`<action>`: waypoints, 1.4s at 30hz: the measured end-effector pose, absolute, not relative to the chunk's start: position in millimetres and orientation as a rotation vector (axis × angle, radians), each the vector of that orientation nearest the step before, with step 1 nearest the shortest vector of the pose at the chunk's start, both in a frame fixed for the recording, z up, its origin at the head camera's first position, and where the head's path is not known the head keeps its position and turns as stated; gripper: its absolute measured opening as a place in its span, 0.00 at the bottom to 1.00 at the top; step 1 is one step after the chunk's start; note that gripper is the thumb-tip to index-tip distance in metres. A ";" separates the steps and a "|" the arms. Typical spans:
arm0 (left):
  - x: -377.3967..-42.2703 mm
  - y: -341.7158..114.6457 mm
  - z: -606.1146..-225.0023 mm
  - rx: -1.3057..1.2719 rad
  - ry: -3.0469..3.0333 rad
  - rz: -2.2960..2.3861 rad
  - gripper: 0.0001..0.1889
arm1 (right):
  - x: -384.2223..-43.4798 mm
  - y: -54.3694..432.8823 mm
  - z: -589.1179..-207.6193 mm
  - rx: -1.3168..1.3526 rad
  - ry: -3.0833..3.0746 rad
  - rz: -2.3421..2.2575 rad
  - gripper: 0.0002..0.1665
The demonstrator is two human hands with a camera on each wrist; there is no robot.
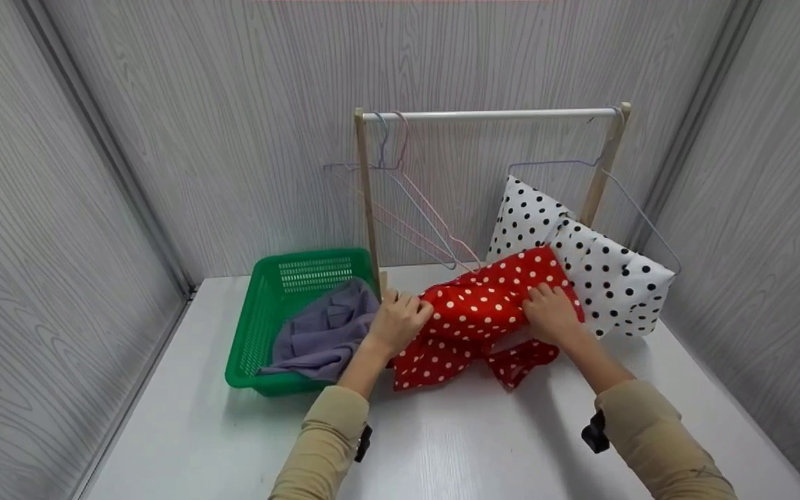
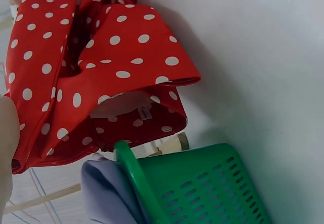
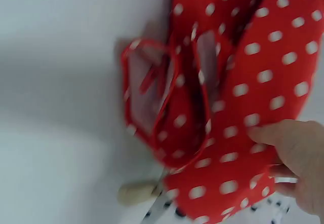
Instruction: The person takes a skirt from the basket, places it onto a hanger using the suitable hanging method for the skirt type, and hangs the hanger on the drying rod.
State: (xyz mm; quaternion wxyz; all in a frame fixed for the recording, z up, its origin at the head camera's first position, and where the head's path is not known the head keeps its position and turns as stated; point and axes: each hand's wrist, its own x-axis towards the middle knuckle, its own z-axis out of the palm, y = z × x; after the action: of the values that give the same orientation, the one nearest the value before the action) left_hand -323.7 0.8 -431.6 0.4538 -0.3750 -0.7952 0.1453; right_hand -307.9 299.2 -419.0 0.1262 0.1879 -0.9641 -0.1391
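Observation:
A red garment (image 1: 476,305) with white polka dots is stretched between my two hands, above the white table. My left hand (image 1: 398,321) grips its left end near the rack's left post. With the thumb on the near face and the fingers behind, my right hand (image 1: 551,312) holds the right part. Loose folds and a narrow loop (image 3: 126,92) of the red cloth hang below the hands. A small label (image 2: 145,113) shows inside an opening. Behind the right hand, a white garment (image 1: 601,271) with black dots hangs on a wire hanger (image 1: 643,215).
To the left stands a green plastic basket (image 1: 240,340) with a purple-grey cloth (image 1: 323,333) in it. A rack with a white rail (image 1: 497,114) and wooden posts stands behind. Empty wire hangers (image 1: 435,222) hang at its left end. Wood-grain walls (image 1: 233,104) enclose the table.

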 end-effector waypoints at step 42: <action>-293.5 31.4 -484.2 -0.500 -2.455 -0.646 0.05 | -308.6 293.9 -371.1 0.891 -2.480 0.585 0.17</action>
State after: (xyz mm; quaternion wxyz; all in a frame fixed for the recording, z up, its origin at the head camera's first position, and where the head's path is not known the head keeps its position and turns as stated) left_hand -293.5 31.4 -484.2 0.2734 -0.1858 -0.9127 -0.2400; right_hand -308.6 293.9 -371.1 0.2193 0.3221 -0.8964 0.2114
